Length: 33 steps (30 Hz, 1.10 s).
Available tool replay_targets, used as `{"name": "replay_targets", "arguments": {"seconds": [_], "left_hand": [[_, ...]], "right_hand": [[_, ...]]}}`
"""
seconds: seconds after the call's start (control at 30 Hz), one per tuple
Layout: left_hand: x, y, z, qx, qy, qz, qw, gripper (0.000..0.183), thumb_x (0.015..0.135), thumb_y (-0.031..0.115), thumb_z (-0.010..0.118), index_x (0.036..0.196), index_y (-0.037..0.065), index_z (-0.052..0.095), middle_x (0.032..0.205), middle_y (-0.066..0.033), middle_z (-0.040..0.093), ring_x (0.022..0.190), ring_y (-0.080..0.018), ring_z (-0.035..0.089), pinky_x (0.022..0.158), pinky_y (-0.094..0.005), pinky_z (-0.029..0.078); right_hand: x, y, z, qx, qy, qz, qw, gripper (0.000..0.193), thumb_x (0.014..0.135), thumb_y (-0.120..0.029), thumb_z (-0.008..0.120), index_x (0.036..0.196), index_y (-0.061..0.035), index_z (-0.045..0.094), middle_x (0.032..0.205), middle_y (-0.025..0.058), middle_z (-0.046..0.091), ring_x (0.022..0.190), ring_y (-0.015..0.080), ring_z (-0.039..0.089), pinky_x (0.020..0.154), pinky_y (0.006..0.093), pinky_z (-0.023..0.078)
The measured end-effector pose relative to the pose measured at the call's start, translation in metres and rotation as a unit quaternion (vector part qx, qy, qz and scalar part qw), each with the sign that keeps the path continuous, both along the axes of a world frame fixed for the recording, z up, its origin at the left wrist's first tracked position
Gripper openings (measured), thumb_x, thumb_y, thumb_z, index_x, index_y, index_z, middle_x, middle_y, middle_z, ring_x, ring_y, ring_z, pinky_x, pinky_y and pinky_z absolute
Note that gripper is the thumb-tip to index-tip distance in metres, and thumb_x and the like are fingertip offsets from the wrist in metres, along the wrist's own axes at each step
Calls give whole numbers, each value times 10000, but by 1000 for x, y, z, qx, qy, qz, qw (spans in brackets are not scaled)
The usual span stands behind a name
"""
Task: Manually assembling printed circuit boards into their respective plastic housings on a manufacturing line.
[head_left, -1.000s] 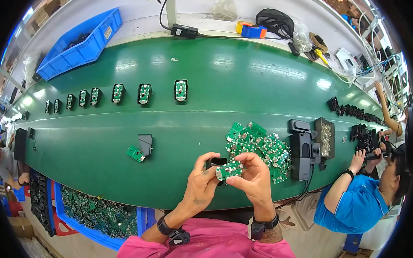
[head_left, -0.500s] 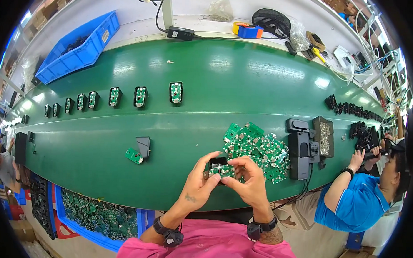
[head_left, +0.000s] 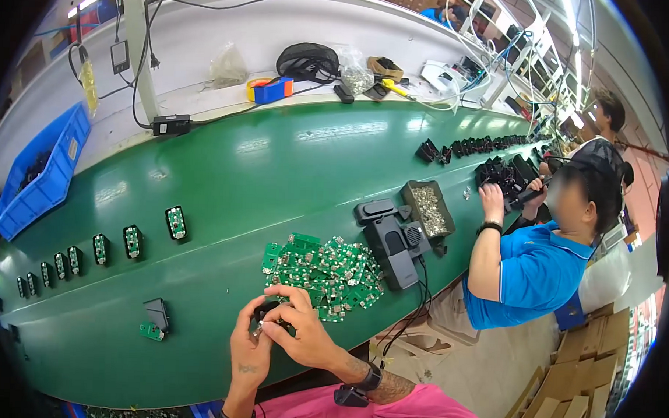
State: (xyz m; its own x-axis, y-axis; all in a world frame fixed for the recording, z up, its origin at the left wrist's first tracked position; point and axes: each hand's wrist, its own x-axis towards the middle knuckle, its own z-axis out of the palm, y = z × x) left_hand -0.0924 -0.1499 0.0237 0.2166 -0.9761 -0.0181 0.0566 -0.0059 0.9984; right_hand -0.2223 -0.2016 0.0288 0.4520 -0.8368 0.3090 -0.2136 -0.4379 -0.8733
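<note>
My left hand (head_left: 250, 347) and my right hand (head_left: 302, 330) meet low over the green belt (head_left: 277, 170), fingers pinched together on a small black housing (head_left: 270, 312) that they mostly hide. Whether a circuit board sits in it cannot be seen. Just beyond my fingers lies a heap of green circuit boards (head_left: 325, 266). To the left of my hands, a loose black housing (head_left: 156, 311) rests on the belt with one green board (head_left: 151, 331) beside it.
Several black housings with boards (head_left: 133, 240) line up on the belt at left. A black fixture with cables (head_left: 392, 240) and a tray of screws (head_left: 429, 208) stand to the right, where a person in a blue shirt (head_left: 527, 271) works. A blue bin (head_left: 44, 177) is far left.
The view has swung to the right, so my hands now sit lower and left in the picture. The green board seen between my fingers before is now covered by them.
</note>
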Motion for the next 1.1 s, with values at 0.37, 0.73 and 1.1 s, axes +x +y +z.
{"name": "replay_targets", "arguments": {"seconds": [0.37,0.73,1.1], "left_hand": [[2,6,17,-78,-142,109,981,524,894,-85,600,1401,0,499,1369,-146,525,1119,-163,575,891,-267,504],[6,18,23,-140,-166,104,971,488,893,-43,611,1372,27,551,1351,-239,531,1103,-331,636,901,-369,546],[10,14,34,-167,-293,79,938,509,821,-87,641,1313,41,601,1307,-241,579,1107,-362,649,868,-370,567]], "right_hand": [[-5,0,33,-70,62,-8,996,46,866,-31,673,903,-4,673,783,115,629,685,246,621,636,343,495],[-10,-10,53,-77,67,77,992,56,809,-3,696,819,-4,641,731,92,637,600,222,616,567,327,477],[-9,-12,51,-158,110,82,978,66,798,-10,681,834,-25,628,725,117,621,669,308,619,619,414,485]]}}
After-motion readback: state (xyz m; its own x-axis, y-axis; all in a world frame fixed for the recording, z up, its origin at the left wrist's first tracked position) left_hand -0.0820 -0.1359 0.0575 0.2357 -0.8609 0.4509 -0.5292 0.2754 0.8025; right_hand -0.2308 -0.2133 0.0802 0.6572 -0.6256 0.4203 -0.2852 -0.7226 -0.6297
